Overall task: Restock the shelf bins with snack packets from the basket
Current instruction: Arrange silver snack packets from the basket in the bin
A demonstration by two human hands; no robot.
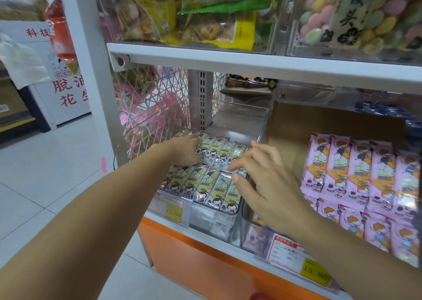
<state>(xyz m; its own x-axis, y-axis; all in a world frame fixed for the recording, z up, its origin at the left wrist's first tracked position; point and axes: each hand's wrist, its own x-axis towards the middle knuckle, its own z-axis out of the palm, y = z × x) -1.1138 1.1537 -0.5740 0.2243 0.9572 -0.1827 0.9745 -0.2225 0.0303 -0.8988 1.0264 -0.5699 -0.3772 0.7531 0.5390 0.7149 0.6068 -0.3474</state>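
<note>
Atop the yellow packets (205, 183), left hand (182, 150) and right hand (271, 185) press, fingers (242, 163) loosely apart.

Left-bin packets (213, 160): pale yellow, cartoon children print.
Right-bin packets (360, 174): pink, cartoon print.
Price tag (173, 211): yellow.
Shelf base (194, 265): orange.
Side mesh (150, 103): white lattice.

On my feed the left clear bin (212, 222) is stuffed with yellow snack packets (205, 181) — two rows lying flat, side by side, cartoon kids on the wrappers, right up at the rim. The bin just beside it (251, 235) has pink packets (360, 176) with the same logo — rows tilted back.
</note>
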